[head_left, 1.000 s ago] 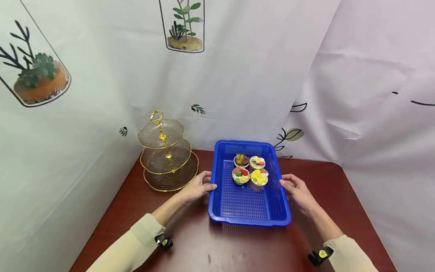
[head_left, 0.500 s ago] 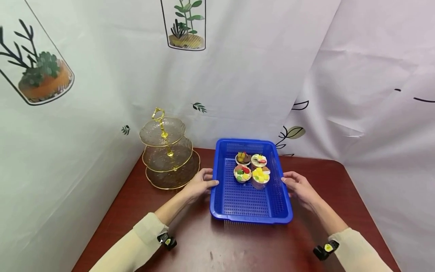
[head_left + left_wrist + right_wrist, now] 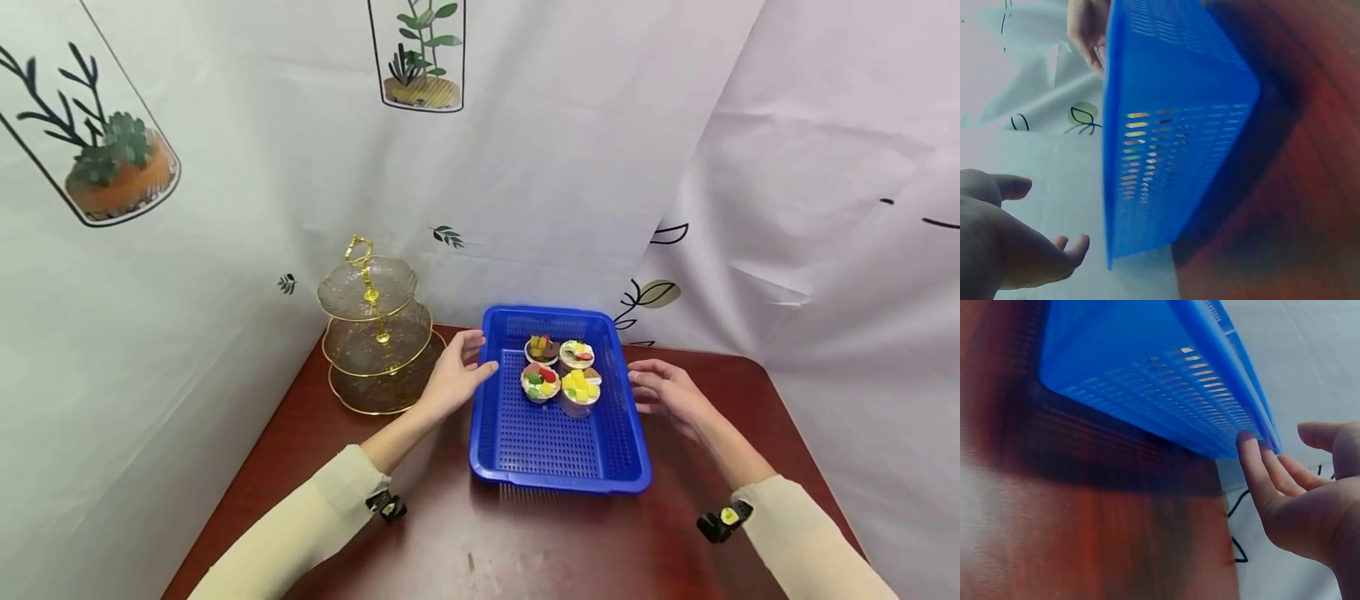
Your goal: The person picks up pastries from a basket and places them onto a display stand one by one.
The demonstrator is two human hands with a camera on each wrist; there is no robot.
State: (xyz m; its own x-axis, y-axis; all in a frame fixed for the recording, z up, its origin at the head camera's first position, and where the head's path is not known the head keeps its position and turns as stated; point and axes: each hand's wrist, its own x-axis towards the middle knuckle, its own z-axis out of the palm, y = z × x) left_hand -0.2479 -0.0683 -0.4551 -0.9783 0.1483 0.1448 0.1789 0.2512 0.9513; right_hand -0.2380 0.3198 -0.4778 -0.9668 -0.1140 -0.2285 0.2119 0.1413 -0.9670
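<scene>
A blue plastic basket [image 3: 543, 442] with perforated walls sits on the table, with several small dessert cups inside. Among these are one topped with yellow cubes [image 3: 581, 387] and a tart with red and green fruit [image 3: 540, 382]. My left hand [image 3: 450, 377] is raised by the basket's left rim, thumb and fingers spread. In the left wrist view that hand [image 3: 1013, 240] stands apart from the basket wall [image 3: 1166, 156]. At the right side, my right hand [image 3: 672, 395] has loosely extended fingers; in the right wrist view its fingertips [image 3: 1247, 439] are right at the rim.
A three-tier stand [image 3: 378, 337] of clear, gold-edged plates with a gold handle stands left of the basket. A white curtain [image 3: 555, 167] printed with plants hangs behind the dark red table [image 3: 420, 533].
My left hand has come off the basket's left rim and moved up and farther back along it. The right hand's thumb has left the right rim. The basket stays put.
</scene>
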